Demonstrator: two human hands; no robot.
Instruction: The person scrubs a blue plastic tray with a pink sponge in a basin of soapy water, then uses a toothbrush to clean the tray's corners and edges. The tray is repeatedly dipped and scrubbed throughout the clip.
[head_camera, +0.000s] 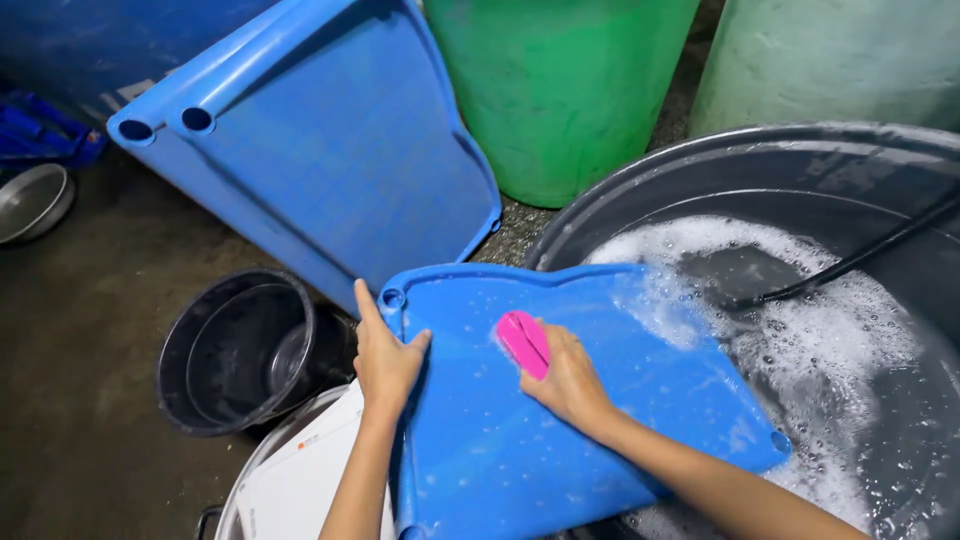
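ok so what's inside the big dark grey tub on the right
The big dark grey tub holds soapy water with white foam and a black hose dipping in. The blue plastic panel being scrubbed hides its near-left part.

I see open floor (90, 300) far left; black bucket (235, 350), leaning blue tray (330, 140), green bin (560, 90) block btwn.

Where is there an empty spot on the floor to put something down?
The biggest bare patch is the dark wet floor at left, bordered by the metal bowl, the leaning blue panel and the black bucket. Elsewhere it is crowded: the green barrels stand close together, and the sudsy grey tub fills the right, where the left hand grips the blue tray.
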